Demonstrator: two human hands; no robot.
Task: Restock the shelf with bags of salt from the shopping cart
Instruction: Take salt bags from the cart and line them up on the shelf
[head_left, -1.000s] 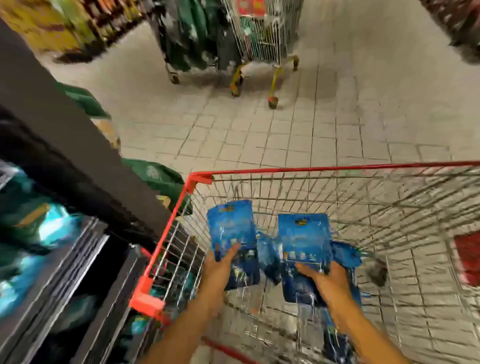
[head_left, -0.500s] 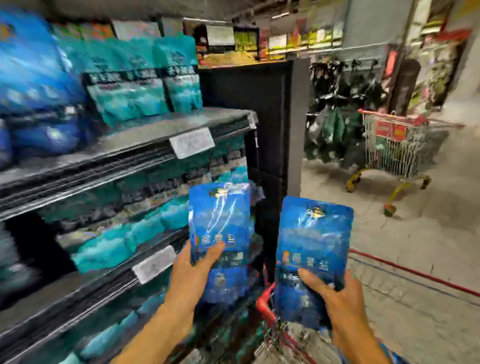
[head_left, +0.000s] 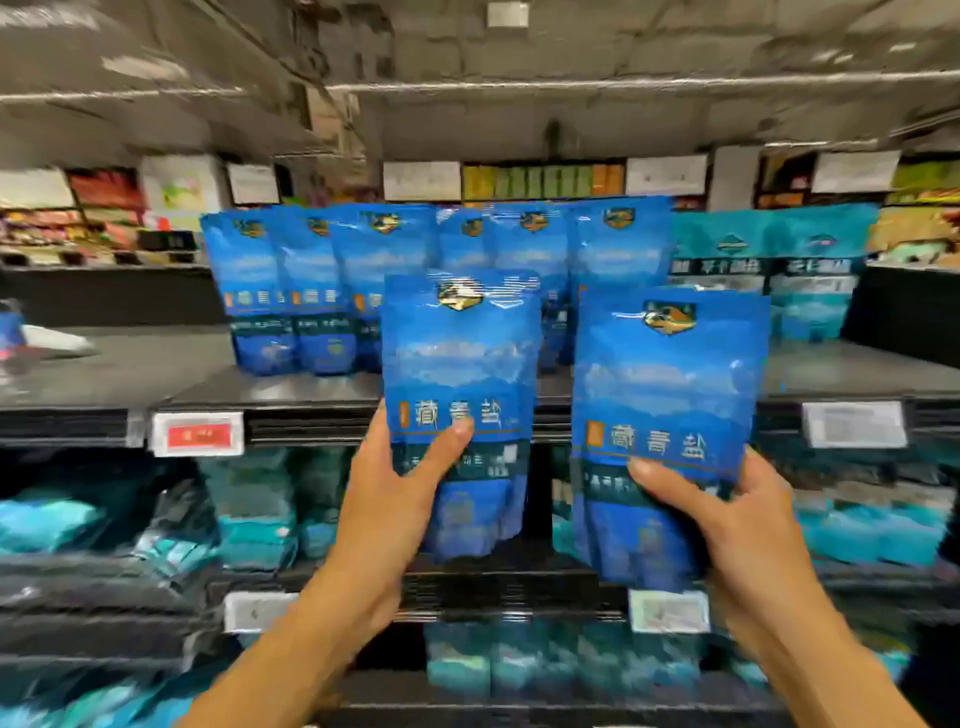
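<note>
Your top shelf (head_left: 311, 387) has bare deck at 9 o'clock, left of the standing blue bags (head_left: 291, 291). Front strip before that row is open too. At 3 o'clock, teal bags (head_left: 810, 270) block the back; lower shelf (head_left: 493, 587) is packed.

Both forearms are reaching up and forward, bare. The left hand (head_left: 387, 499) is gripping a flat pack, thumb lying across its front, fingers hidden behind. The right hand (head_left: 737, 540) is clamping a second pack, thumb in front, fingers (head_left: 753, 467) wrapping its right edge.
</note>
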